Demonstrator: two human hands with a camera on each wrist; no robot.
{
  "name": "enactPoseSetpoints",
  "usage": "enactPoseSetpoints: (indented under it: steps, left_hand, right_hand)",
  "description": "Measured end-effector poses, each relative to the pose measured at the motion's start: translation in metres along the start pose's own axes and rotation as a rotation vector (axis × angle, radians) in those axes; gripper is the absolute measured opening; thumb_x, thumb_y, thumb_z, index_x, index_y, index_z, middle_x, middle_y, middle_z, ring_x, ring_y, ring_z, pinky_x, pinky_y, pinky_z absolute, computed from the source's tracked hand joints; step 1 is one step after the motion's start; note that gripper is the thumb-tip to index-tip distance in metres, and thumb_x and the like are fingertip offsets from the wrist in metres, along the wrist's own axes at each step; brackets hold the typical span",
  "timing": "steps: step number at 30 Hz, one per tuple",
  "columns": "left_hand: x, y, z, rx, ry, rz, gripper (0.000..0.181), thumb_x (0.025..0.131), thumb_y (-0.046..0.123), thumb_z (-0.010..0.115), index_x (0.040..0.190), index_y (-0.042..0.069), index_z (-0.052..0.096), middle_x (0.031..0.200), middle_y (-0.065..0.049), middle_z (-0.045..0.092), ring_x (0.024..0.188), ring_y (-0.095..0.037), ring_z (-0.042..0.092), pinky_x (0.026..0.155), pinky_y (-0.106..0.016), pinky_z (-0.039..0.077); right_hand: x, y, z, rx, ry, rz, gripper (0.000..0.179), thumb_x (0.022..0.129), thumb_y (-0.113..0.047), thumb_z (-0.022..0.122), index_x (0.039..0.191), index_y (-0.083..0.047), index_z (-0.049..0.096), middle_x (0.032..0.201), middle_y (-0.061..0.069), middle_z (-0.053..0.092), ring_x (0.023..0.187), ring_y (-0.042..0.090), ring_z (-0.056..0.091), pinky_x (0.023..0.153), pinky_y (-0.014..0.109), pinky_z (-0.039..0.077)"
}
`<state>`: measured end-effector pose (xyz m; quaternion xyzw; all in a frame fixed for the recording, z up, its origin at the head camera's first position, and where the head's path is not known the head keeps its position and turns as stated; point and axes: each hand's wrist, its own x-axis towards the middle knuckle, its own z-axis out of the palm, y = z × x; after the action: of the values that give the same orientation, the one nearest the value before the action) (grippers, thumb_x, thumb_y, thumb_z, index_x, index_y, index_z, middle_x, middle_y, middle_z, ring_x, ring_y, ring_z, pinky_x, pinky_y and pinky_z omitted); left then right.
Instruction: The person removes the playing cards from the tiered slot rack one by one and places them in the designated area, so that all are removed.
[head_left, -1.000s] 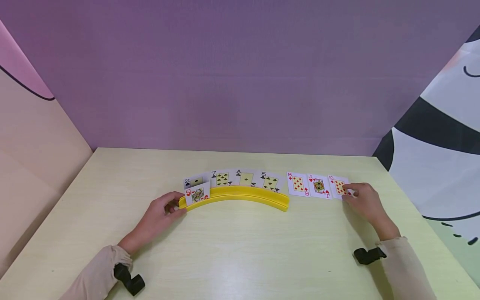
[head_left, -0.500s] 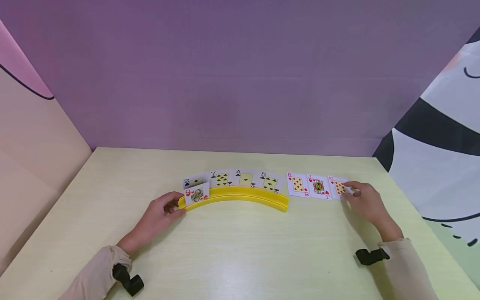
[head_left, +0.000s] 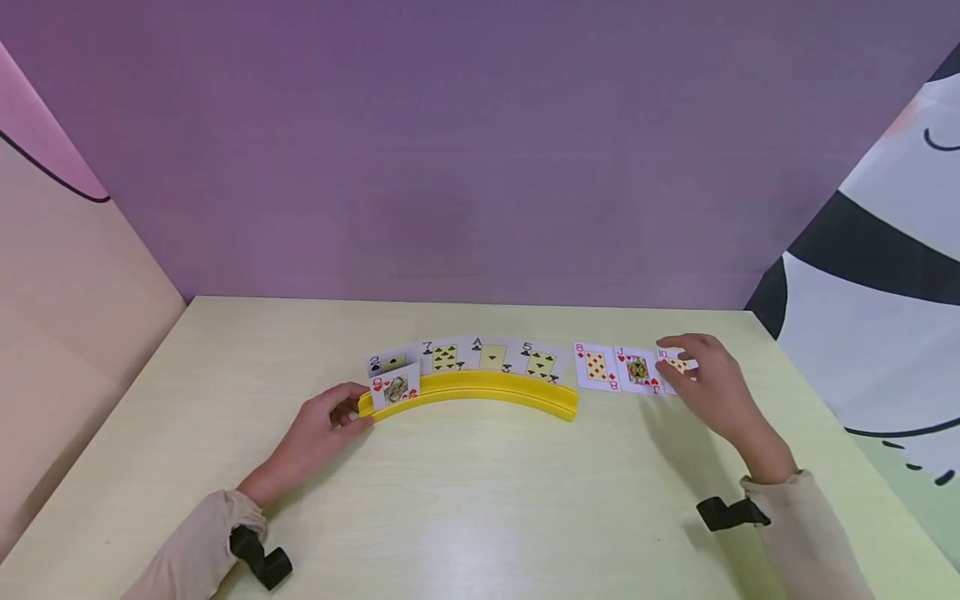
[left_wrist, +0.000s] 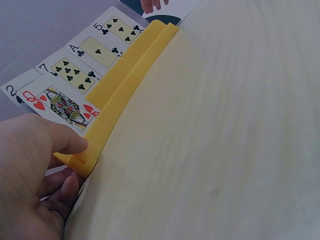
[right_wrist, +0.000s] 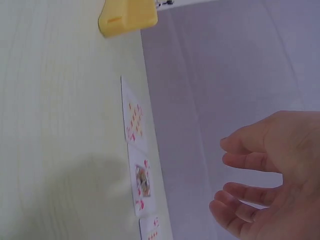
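My left hand (head_left: 311, 437) grips the left end of a curved yellow card holder (head_left: 487, 385), thumb on its front face. In the front slot, at that end, stands a queen of hearts (left_wrist: 62, 107), partly covering a black two (head_left: 380, 363). Behind, from left to right, stand a seven of clubs (head_left: 444, 357), an ace of clubs (head_left: 492, 357) and a five of clubs (head_left: 540, 363). My right hand (head_left: 720, 396) hovers above a red ten (head_left: 678, 362), fingers loosely bent and apart, with nothing between them. Part of the ten is hidden by that hand.
An eight of diamonds (head_left: 596, 367) and a jack of hearts (head_left: 637, 371) lie face up beside the ten, right of the holder. The pale wooden table (head_left: 480, 500) meets a purple wall (head_left: 480, 167) at the back.
My right hand has risen off the ten's right edge and shifted slightly left, its fingers spreading. The ten stays on the table. My left hand keeps its place on the card holder.
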<state>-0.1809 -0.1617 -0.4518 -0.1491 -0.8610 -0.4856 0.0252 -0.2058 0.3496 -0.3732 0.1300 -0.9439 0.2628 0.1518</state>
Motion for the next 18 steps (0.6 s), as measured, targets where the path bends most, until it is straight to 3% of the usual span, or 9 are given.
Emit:
enactPoseSetpoints:
  steps: [3,6,12,18]
  left_hand:
    - [0.000,0.001,-0.001,0.005,-0.001,0.004,0.033,0.088,0.002,0.072,0.120,0.002,0.064,0.103,-0.009,0.065,0.083,-0.020,0.055,0.071,-0.022,0.048]
    - [0.001,0.002,-0.001,0.005,0.000,0.007,0.033,0.088,0.002,0.072,0.120,0.002,0.064,0.103,-0.010,0.065,0.083,-0.019,0.055,0.070,-0.022,0.047]
    - [-0.001,0.002,-0.002,0.005,0.006,-0.009,0.035,0.089,0.003,0.072,0.122,0.001,0.063,0.104,-0.011,0.065,0.084,-0.020,0.055,0.072,-0.023,0.048]
    - [-0.002,0.002,-0.001,0.000,-0.005,-0.018,0.036,0.089,0.004,0.071,0.124,0.001,0.062,0.105,-0.011,0.065,0.084,-0.019,0.055,0.072,-0.023,0.048]
  right_hand:
    - [0.000,-0.017,0.000,-0.003,0.000,-0.017,0.030,0.093,-0.006,0.066,0.121,0.003,0.063,0.126,0.028,0.053,0.103,0.042,0.058,0.077,0.051,0.053]
    - [0.001,-0.030,0.001,-0.004,0.004,-0.033,0.030,0.092,-0.004,0.066,0.121,0.002,0.064,0.127,0.026,0.054,0.104,0.039,0.057,0.077,0.051,0.052]
    - [0.002,-0.053,0.000,0.015,0.003,-0.077,0.030,0.092,-0.007,0.067,0.122,-0.002,0.065,0.129,0.020,0.055,0.106,0.033,0.055,0.080,0.041,0.051]
    - [-0.002,-0.070,-0.005,0.038,0.035,-0.125,0.030,0.093,-0.009,0.068,0.122,-0.004,0.065,0.128,0.016,0.057,0.109,0.031,0.055,0.082,0.018,0.047]
